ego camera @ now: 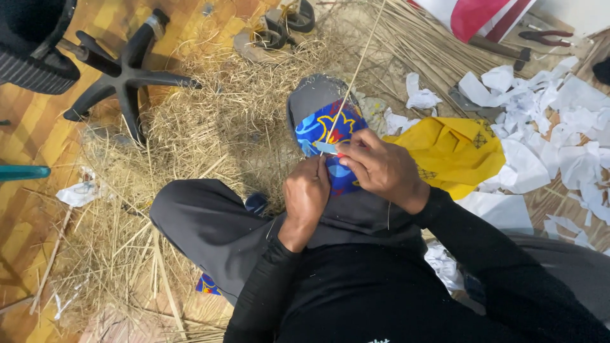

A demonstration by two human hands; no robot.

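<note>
Both hands work at the knee: the left hand (306, 194) is fisted on the blue patterned paper (330, 136), the right hand (376, 166) pinches a thin stick (356, 73) against it (fixing it on, I'd guess); what the fingertips cover is hidden

Lighting was even and bright overhead; shadows fell soft beneath the chair base (124, 76); edges curved slightly.

thin straw stick (359, 63) | upright, slanted | against blue patterned cloth (324, 130) on knee
</note>
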